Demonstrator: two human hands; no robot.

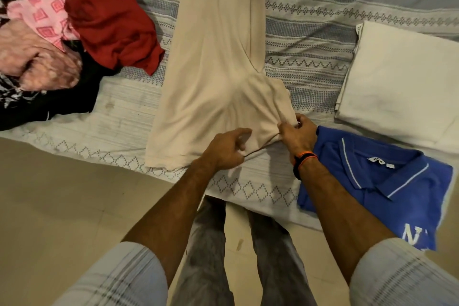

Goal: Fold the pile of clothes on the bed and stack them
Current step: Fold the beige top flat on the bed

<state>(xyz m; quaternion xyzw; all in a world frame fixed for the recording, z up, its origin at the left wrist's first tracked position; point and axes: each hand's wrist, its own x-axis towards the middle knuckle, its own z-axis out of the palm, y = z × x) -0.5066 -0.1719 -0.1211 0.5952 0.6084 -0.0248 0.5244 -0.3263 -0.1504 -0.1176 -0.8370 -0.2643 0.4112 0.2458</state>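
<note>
Both hands, left hand (pixel 224 149) and right hand (pixel 296 133), pinch the cream garment's (pixel 213 57) near edge.

A bed (pixel 323 7) is seen filling the upper part of the view, spread with a bedsheet (pixel 310 40) woven in pale grey and blue-grey bands, on which rows of small diamonds and zigzags are worked. Its near edge is hung over the side, trimmed with a line of larger diamonds. Below and to the left, a floor (pixel 62 206) of large beige tiles is shown, dimly and warmly lit, with faint grout lines.
</note>
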